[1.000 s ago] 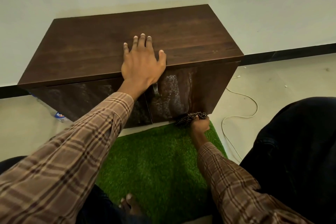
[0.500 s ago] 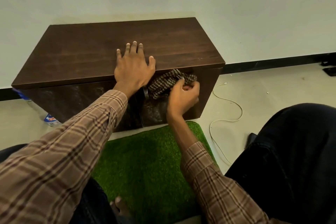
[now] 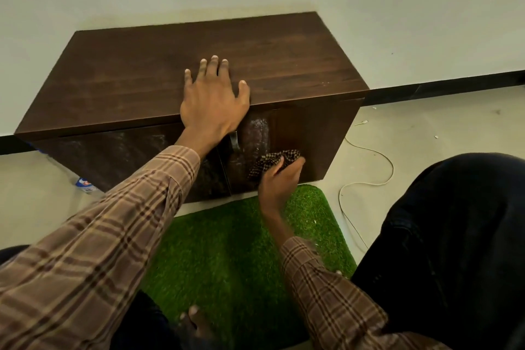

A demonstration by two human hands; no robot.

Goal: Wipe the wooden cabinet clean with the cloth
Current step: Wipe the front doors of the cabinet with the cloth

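A low dark wooden cabinet (image 3: 284, 65) stands against the wall, its two front doors facing me. My left hand (image 3: 211, 105) lies flat on the front edge of its top, fingers spread, holding nothing. My right hand (image 3: 279, 179) presses a bunched checked cloth (image 3: 272, 163) against the lower part of the right door. Left of the cloth the door shows dull grey smears; the strip to its right looks darker and cleaner. A small metal handle (image 3: 233, 141) hangs just below my left wrist.
A green artificial-grass mat (image 3: 241, 250) lies on the floor before the cabinet. A thin white cable (image 3: 369, 183) curls on the floor at the right. A plastic bottle (image 3: 85, 183) lies by the cabinet's lower left corner. My dark-trousered knee (image 3: 454, 236) fills the right.
My right hand carried the cloth from the door's bottom up to its top edge, then back down to the lower part. My left hand stayed on the cabinet top.
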